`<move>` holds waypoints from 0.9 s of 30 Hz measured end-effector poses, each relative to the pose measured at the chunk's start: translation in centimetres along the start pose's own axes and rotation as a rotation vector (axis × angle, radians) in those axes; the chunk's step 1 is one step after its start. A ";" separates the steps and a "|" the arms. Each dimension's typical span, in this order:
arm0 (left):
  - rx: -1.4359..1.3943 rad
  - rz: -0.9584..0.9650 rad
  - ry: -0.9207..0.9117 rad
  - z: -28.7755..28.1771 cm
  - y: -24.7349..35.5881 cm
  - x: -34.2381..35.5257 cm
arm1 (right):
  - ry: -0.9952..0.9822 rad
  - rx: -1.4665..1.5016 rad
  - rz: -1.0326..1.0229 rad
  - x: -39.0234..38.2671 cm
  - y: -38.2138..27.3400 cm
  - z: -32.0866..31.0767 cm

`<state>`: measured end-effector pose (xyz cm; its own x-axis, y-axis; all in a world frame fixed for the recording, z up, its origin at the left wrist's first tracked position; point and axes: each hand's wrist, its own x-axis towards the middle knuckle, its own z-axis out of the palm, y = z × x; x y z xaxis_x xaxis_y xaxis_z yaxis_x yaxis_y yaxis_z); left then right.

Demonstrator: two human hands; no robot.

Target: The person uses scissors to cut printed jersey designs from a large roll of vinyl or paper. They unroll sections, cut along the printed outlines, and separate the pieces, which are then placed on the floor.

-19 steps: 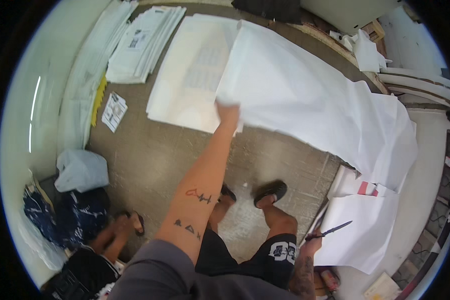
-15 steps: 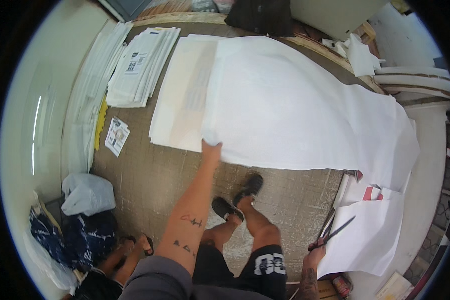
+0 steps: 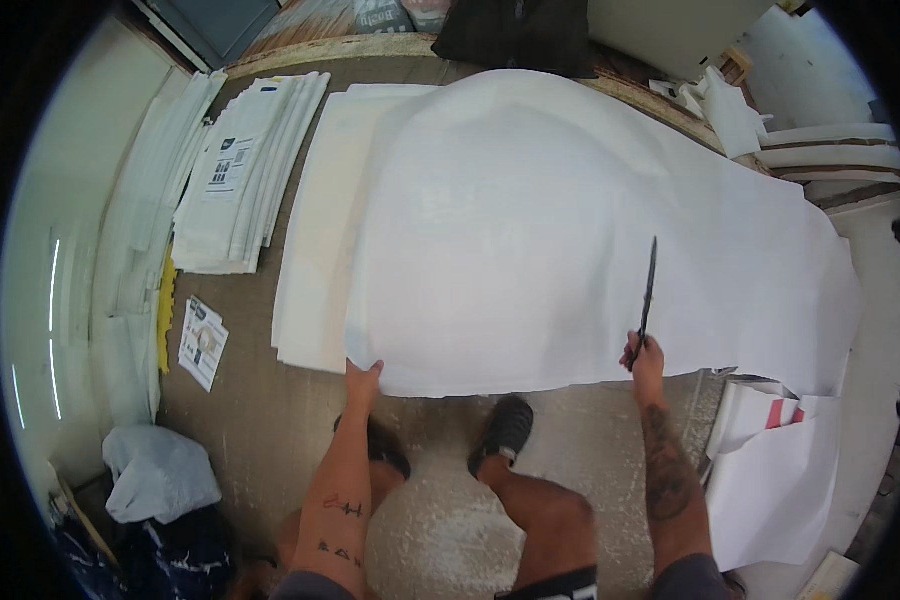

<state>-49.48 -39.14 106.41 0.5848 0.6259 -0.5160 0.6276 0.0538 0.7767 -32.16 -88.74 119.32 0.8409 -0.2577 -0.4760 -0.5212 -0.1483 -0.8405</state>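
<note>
A large white sheet [image 3: 500, 230], bulging upward in the middle, covers most of the low brown surface. My left hand [image 3: 364, 382] pinches its near left corner, thumb on top. Farther right, my right hand [image 3: 644, 362] is closed round the handles of long dark scissors [image 3: 650, 285]. Their blades point away from me, over the sheet, and look closed together. Under the sheet's left side, a stack of pale cream-and-white sheets [image 3: 310, 240] sticks out. Most of that stack is hidden.
Folded white packs [image 3: 245, 190] with printed labels lie at the left, near a small printed leaflet [image 3: 203, 342]. A white plastic bag [image 3: 160, 472] sits at lower left. Creased white sheeting with red patches [image 3: 775, 480] is at the right. A black bag [image 3: 515, 35] stands at the far edge.
My right hand has brought the scissors from the lower right up over the sheet. My left hand has drawn the sheet's corner left and nearer, covering more of the cream stack.
</note>
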 end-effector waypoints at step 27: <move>1.132 0.755 -0.277 10.1 -4.9 20.1 | -0.326 0.089 0.554 -12.3 40.1 8.9</move>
<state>-35.61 -34.71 88.57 0.9636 0.0404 -0.2644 0.1097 -0.9612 0.2529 -62.07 -82.98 89.18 0.4592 0.0318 -0.8877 -0.8883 0.0067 -0.4593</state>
